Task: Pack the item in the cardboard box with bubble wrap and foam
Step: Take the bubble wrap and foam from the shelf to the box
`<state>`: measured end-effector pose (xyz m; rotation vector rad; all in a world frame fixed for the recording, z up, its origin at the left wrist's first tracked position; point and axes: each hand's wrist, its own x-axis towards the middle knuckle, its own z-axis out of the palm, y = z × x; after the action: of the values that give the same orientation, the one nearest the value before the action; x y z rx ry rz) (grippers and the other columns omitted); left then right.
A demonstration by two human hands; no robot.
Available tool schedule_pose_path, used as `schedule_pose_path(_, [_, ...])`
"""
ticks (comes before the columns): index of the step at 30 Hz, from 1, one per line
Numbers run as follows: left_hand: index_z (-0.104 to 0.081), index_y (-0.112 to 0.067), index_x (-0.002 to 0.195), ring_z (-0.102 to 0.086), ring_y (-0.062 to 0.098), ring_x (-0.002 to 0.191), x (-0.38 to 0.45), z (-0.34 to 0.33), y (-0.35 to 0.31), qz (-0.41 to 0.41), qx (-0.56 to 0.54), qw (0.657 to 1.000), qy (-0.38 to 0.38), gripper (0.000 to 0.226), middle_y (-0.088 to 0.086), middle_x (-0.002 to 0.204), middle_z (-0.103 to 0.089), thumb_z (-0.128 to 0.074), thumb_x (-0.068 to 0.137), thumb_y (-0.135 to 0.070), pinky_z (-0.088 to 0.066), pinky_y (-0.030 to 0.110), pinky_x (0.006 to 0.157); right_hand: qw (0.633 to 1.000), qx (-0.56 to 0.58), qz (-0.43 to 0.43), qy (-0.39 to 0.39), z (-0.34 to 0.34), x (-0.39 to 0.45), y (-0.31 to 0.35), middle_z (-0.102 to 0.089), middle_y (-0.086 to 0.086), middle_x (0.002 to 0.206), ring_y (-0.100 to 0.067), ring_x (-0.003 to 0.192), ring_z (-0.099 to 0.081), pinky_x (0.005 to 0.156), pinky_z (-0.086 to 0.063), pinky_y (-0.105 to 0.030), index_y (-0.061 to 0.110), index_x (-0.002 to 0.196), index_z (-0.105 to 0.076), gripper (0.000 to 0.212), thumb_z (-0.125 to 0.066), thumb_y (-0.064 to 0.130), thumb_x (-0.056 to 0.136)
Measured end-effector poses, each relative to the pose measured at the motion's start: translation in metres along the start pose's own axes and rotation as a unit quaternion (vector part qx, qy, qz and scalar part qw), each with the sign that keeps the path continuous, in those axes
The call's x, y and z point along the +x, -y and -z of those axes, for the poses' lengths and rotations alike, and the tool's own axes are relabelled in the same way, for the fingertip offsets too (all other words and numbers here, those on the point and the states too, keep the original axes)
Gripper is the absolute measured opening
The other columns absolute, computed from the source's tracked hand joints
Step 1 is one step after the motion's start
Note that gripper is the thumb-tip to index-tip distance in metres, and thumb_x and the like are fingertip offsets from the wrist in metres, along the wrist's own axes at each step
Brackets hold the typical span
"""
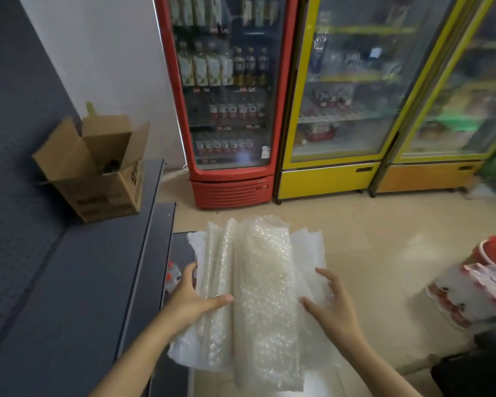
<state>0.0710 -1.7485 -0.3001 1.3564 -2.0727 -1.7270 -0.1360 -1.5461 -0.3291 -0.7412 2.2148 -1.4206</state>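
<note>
A folded sheet of bubble wrap [265, 287] lies in front of me on top of a white foam sheet [308, 247]. My left hand [191, 296] grips the left fold of the wrap, thumb pressed on top. My right hand [331, 303] rests on the right side, fingers spread over the wrap. An open cardboard box [98, 173] stands on the grey shelf [69, 282] at the far left, flaps up, with something dark inside that I cannot identify.
A red drinks fridge [226, 104] and two yellow glass-door fridges [355, 96] line the back. Packs of red-and-white goods in plastic [476, 282] sit on the tiled floor at the right. Red-capped bottles [172, 275] stand under the shelf edge.
</note>
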Motion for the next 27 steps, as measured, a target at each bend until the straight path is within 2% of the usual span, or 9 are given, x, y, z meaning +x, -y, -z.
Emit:
schedule_pose_path(3, [-0.020,-0.039,0.140,-0.054,0.024,0.119,0.042,0.000,-0.023,-0.004,-0.001,1.000,0.000,0.134,-0.001,0.138,-0.047,-0.084,0.028,-0.072,-0.048,0.049,0.099,1.000,0.008,-0.012,-0.001,0.001,0.043,0.005,-0.050,0.015,0.116,-0.009,0.111,-0.046,0.096,-0.032,-0.023,0.031,0.120,-0.049,0.060,-0.079,0.009,0.073])
schedule_pose_path(11, [-0.016,-0.035,0.145,-0.050,0.025,0.125,0.153,-0.016,-0.084,-0.002,-0.023,1.000,-0.010,0.140,0.001,0.144,-0.042,-0.083,0.027,-0.071,-0.044,0.049,0.104,1.000,-0.001,-0.010,0.018,0.011,0.179,0.013,-0.049,0.016,0.120,-0.005,0.110,-0.044,0.096,-0.031,-0.021,0.030,0.121,-0.047,0.059,-0.077,0.008,0.075])
schedule_pose_path(15, [-0.015,-0.033,0.146,-0.049,0.026,0.127,0.199,-0.016,-0.106,0.005,-0.039,0.999,-0.022,0.140,0.002,0.145,-0.042,-0.083,0.029,-0.069,-0.043,0.051,0.104,0.999,-0.019,-0.004,0.044,0.014,0.241,0.020,-0.041,0.036,0.113,-0.005,0.109,-0.044,0.094,-0.033,-0.021,0.031,0.123,-0.046,0.059,-0.076,0.012,0.077])
schedule_pose_path(17, [-0.014,-0.033,0.147,-0.048,0.027,0.128,0.221,-0.013,-0.114,0.014,-0.045,0.998,-0.032,0.135,0.003,0.146,-0.041,-0.085,0.037,-0.064,-0.042,0.050,0.105,0.998,-0.023,-0.001,0.057,0.011,0.270,0.022,-0.037,0.039,0.112,-0.006,0.110,-0.044,0.095,-0.034,-0.022,0.032,0.123,-0.046,0.059,-0.077,0.012,0.077])
schedule_pose_path(21, [-0.014,-0.032,0.147,-0.049,0.026,0.126,0.265,0.000,-0.125,0.016,-0.070,0.996,-0.054,0.128,0.002,0.145,-0.042,-0.086,0.044,-0.058,-0.042,0.049,0.105,0.997,-0.041,0.008,0.061,-0.008,0.328,0.027,-0.042,0.037,0.111,-0.010,0.108,-0.050,0.092,-0.039,-0.025,0.035,0.120,-0.047,0.061,-0.079,0.013,0.074])
schedule_pose_path(24, [-0.015,-0.030,0.148,-0.046,0.026,0.129,0.301,0.018,-0.129,0.037,-0.071,0.995,-0.066,0.125,0.001,0.148,-0.039,-0.085,0.047,-0.057,-0.041,0.046,0.106,0.995,-0.064,0.026,0.077,-0.031,0.378,0.031,-0.052,0.023,0.112,-0.013,0.106,-0.052,0.087,-0.041,-0.025,0.035,0.119,-0.047,0.061,-0.080,0.015,0.072])
schedule_pose_path(27, [-0.013,-0.030,0.149,-0.034,0.026,0.139,0.337,0.040,-0.136,0.035,-0.102,0.990,-0.088,0.136,0.002,0.156,-0.027,-0.083,0.039,-0.065,-0.035,0.045,0.111,0.991,-0.081,0.033,0.099,-0.059,0.426,0.046,-0.053,0.012,0.117,-0.012,0.106,-0.050,0.085,-0.040,-0.026,0.037,0.119,-0.045,0.060,-0.080,0.019,0.073])
